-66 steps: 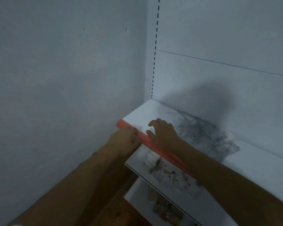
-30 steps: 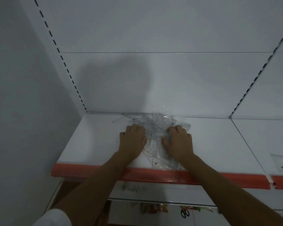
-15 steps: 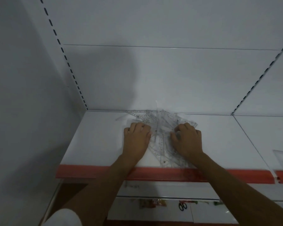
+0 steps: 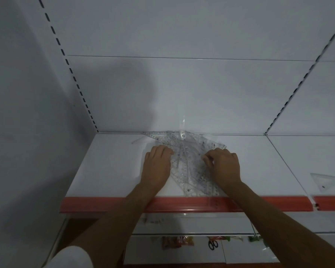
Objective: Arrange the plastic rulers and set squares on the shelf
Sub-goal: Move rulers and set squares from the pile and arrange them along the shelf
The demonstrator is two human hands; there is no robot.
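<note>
One loose heap of clear plastic rulers and set squares [image 4: 190, 163], too overlapped to count singly, lies on the white shelf [image 4: 108, 167] between its back wall and its red front strip [image 4: 104, 205], with one piece standing up against the back wall. Two hands are on the heap: the left hand [image 4: 158, 167] rests on its left edge, fingers bent at the tips, and the right hand [image 4: 223, 165] has curled fingers pinching pieces on its right side. One more set square [image 4: 326, 180] lies alone, well right of the heap, and one pair of scissors [image 4: 213, 244] hangs below the red strip.
</note>
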